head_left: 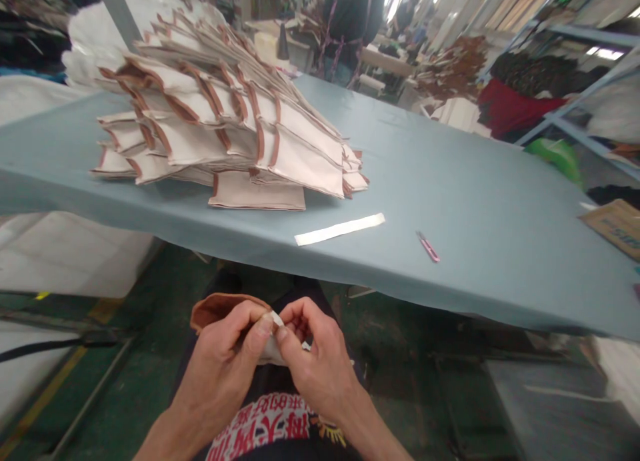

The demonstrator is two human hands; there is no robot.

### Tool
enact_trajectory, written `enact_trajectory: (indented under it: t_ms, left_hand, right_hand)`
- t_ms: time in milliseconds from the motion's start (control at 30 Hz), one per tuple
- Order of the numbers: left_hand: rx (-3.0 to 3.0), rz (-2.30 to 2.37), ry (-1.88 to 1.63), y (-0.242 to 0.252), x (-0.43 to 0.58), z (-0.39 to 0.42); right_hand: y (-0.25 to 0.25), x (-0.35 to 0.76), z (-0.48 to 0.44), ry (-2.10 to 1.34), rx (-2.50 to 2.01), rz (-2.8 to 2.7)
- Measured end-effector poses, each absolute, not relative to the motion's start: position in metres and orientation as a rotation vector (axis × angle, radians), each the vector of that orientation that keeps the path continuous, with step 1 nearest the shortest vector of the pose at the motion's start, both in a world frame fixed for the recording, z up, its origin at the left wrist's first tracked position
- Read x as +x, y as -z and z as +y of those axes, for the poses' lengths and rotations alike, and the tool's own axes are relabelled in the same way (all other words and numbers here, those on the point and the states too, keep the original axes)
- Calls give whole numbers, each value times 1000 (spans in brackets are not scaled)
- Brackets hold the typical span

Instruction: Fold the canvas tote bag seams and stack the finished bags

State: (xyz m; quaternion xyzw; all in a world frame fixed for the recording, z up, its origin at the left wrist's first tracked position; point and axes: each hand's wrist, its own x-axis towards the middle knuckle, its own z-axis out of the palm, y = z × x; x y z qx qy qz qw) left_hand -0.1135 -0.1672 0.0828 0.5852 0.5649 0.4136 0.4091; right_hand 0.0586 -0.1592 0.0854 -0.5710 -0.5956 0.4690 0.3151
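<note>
Head view, looking down past your lap to the work table. Your left hand (227, 354) and right hand (313, 358) meet just below the table edge, over your dark printed shirt (270, 428). Both are closed in a pinch: the left thumb and forefinger grip a small white strip (274, 322) at its tip, and the right thumb and forefinger press against the same spot from the other side. Behind the left fingers sits a brown-edged fabric piece (220, 308), partly hidden, seemingly held against the palm.

To do this fine pinch well, keep both hands close together and steady, work with your fingertips only, and hold the fabric piece taut so the strip does not crumple or slip.

Above, on the grey-blue table (450, 201), 1 large stack of cream panels with brown trim (225, 114) leans to your left. 1 long white strip (340, 229) lies flat near the front edge, and 1 small pink cutter (428, 246) lies just to its right, well apart from your hands. Another person in dark clothing (353, 14) stands beyond the far end.
</note>
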Motion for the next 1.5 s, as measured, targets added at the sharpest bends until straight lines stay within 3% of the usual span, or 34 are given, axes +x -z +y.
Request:
enact_trajectory:
  t_ms: [467, 933, 1267, 1500]
  left_hand:
    - [1356, 1515, -938, -64, -125, -171]
    - [1096, 1347, -928, -61, -133, -172]
    - [1076, 1733, -972, -34, -124, -177]
    - [1288, 1443, -817, -33, -121, -134]
  right_hand:
    - [-55, 47, -172, -848, -1490, -1724]
    - [-91, 57, -156, -1195, -1370, -1632]
    - [-57, 60, -166, -979, -1236, -1718]
    - [-40, 77, -136, -1021, -1360, -1607]
